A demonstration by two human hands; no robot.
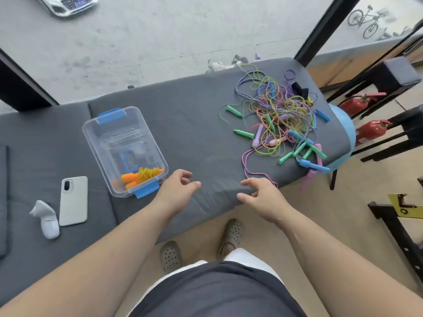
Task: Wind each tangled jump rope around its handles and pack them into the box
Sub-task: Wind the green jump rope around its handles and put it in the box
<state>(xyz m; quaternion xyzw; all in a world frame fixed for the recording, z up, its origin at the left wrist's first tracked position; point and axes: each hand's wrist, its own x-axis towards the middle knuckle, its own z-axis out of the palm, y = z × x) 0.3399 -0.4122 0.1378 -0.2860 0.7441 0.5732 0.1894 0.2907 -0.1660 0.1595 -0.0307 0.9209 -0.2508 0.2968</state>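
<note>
Both hands are out over the grey bench cushion, low in the centre of the frame. The left hand hovers just right of the box, fingers loosely curled, nothing in it. The right hand sits at the cushion's near edge, fingers relaxed and spread, also holding nothing.

A pink braided cord snakes down from the pile and ends right at the right hand's knuckles. Whether skin meets cord there, I cannot tell.

The clear plastic box with blue latches lies left of centre, lid off. One wound orange jump rope rests in its lower corner, yellow cord coiled round the handles.

The big tangle of jump ropes sprawls at the right of the frame. There are green, blue, pink and lilac handles and thin yellow and purple cords all knotted together, and some handles hang over the cushion's right edge.

At lower left, a white phone lies face down on the cushion, with a small white gadget just beside it. Two red fire extinguishers stand on the floor at far right, past the cushion's end.
</note>
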